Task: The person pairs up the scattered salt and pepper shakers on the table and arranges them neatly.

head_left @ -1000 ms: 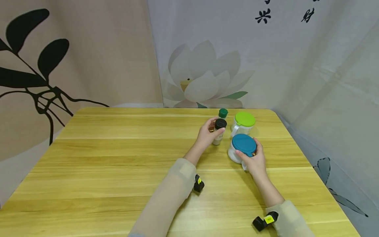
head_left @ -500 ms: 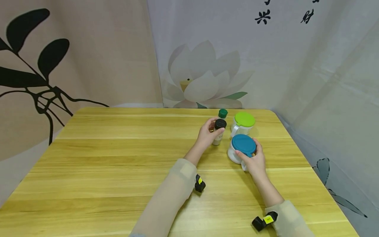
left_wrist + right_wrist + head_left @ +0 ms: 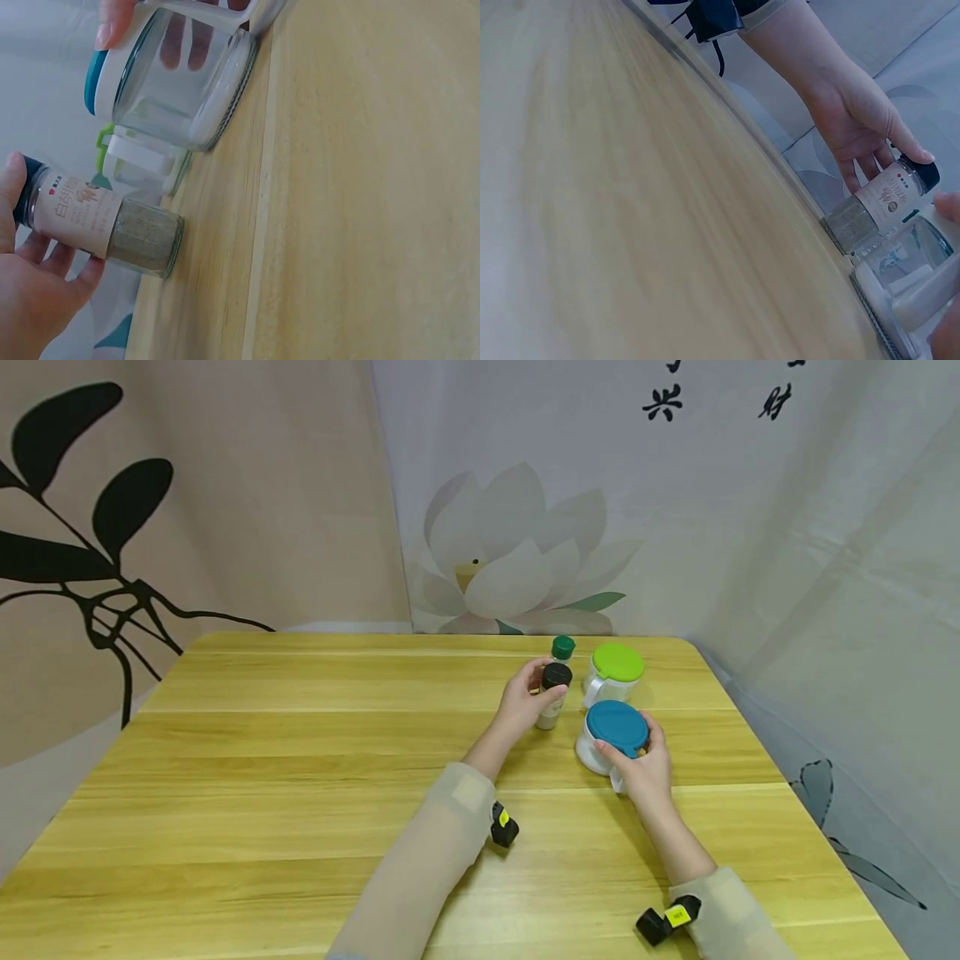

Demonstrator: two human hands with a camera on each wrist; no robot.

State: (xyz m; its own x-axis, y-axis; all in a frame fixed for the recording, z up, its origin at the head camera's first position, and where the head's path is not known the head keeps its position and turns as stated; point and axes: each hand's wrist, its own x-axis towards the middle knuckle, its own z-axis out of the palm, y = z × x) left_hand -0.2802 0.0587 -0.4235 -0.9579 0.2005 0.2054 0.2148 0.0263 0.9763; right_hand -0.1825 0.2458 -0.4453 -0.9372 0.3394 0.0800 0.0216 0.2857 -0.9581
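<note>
Printed cloth with a pale lotus hung behind and to the right of a yellow wooden table (image 3: 300, 760). Toward one o'clock on that table, left hand (image 3: 521, 703) curled round a small spice bottle (image 3: 553, 695) with a black cap, thumb on one side, fingers on the other, bottle upright with its base on the wood. At about four o'clock of that bottle, right hand (image 3: 647, 767) wrapped about a clear jar with a blue lid (image 3: 617, 728), fingers showing through the glass in the left wrist view, jar likewise standing on the table. Just behind, at twelve o'clock of the blue-lidded jar, stood a jar with a green lid (image 3: 617, 670), and at eleven o'clock of that, a green-capped bottle (image 3: 562, 648), partly hidden. Judged from the pictures: both containers gripped but neither lifted nor opened, caps and lids all on, so the handling looked barely begun. Four containers crowded close together, near the table's far edge and right corner; wide bare wood open from six round to ten o'clock, little room toward the cloth.
</note>
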